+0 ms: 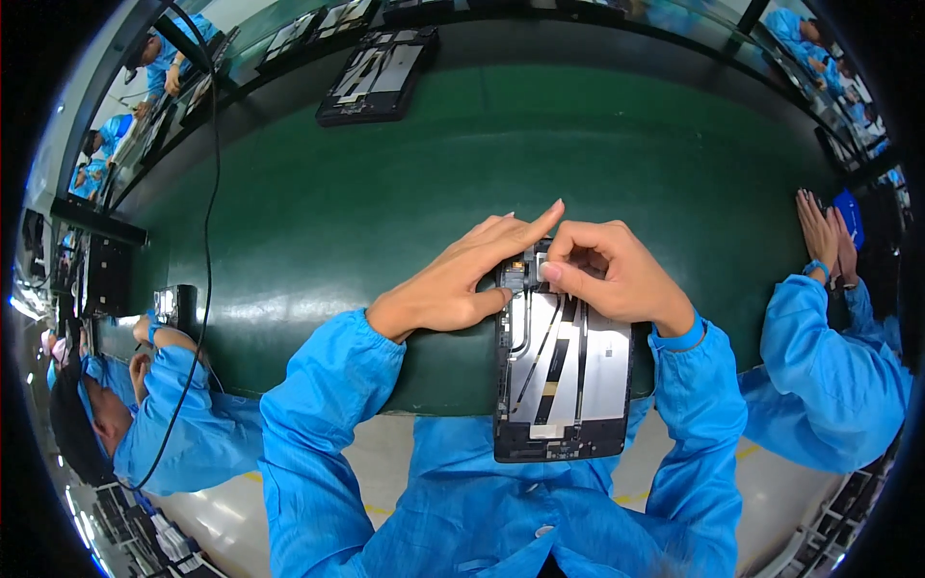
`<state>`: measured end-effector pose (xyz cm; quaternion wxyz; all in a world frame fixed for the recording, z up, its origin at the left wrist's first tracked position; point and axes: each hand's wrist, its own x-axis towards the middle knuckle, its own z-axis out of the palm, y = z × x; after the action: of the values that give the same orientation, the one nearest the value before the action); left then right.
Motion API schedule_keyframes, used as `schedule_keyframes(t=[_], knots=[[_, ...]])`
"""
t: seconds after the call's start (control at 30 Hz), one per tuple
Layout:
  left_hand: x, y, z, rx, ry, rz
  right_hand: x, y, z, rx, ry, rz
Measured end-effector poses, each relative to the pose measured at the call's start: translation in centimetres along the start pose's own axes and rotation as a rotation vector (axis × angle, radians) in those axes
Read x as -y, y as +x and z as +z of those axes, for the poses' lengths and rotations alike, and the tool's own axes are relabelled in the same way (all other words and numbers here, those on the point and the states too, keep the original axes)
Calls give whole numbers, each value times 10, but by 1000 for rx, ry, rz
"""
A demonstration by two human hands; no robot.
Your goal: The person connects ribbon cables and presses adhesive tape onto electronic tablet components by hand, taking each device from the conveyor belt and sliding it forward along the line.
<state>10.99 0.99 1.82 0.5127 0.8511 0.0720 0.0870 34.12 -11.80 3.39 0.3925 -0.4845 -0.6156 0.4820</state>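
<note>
An opened tablet (602, 361) lies before me, its silvery inside, dark ribbon cables and black frame facing up. Its lower end reaches past the near edge of the green table (289, 193). My left hand (462, 275) holds the tablet's upper left corner, thumb on the left rim and index finger stretched along the top. Thumb and forefinger of my right hand (617, 270) are pinched together over the top end, by a small pale part. Whatever sits between those fingertips is too small and hidden to name.
Another opened tablet (379, 77) lies at the far side, below a shelf (540, 12) holding more devices. A black cable (214, 193) hangs at left. Co-workers in blue sit on both sides; at right, a person's hands (824, 236) rest near a blue object (849, 218).
</note>
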Motion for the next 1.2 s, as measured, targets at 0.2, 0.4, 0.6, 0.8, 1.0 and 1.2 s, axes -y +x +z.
schedule_keyframes(t=[0.2,0.4,0.6,0.8,1.0,1.2], knots=[[9,1,7,-122,69,138,-1,2,4,-105,-83,-81],[11,1,10,-168,65,164,5,2,3,-61,-222,-88],[15,2,11,-192,79,202,-7,6,8,-227,-100,-93],[13,3,10,-200,72,221,-6,7,0,-171,-277,-210],[14,0,5,-104,72,106,-1,4,-6,-6,370,52],[15,1,7,-132,110,150,-7,6,-3,-33,171,26]])
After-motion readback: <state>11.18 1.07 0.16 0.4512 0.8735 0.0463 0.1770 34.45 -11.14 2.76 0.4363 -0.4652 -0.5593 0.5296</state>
